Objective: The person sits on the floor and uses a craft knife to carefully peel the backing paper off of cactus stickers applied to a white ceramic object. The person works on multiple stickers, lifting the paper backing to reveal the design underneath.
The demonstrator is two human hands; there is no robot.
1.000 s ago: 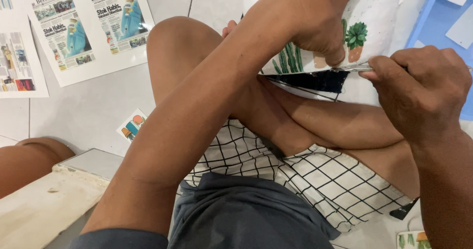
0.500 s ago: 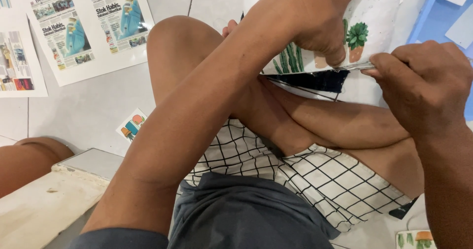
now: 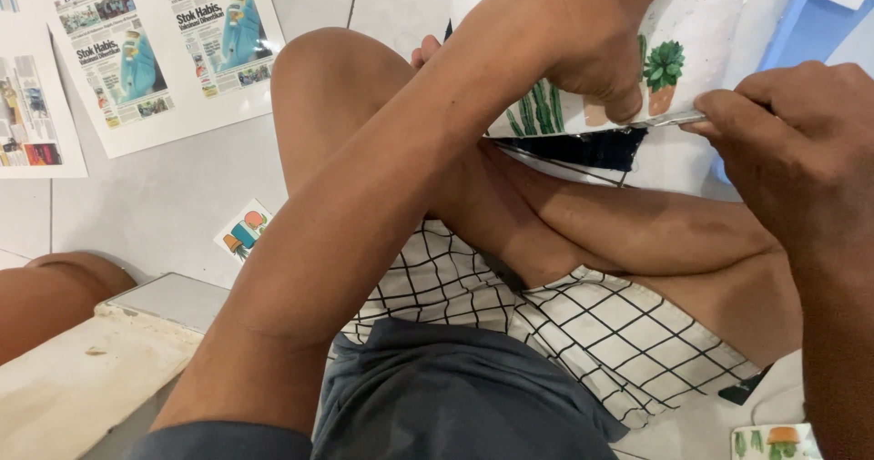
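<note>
Left hand [image 3: 583,46]: clamped on cactus sheet [image 3: 583,105], pressing down.
Right hand [image 3: 801,141]: pinching thin blade [image 3: 669,120] at sheet's edge.

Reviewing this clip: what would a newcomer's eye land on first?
First, the two hands at the top right: the left hand presses down a sheet printed with potted cacti, while the right hand draws a thin metal blade along its lower edge. Below them are the person's crossed bare legs in black-and-white checked shorts. Printed newspaper-style sheets lie on the tiled floor at the upper left.
</note>
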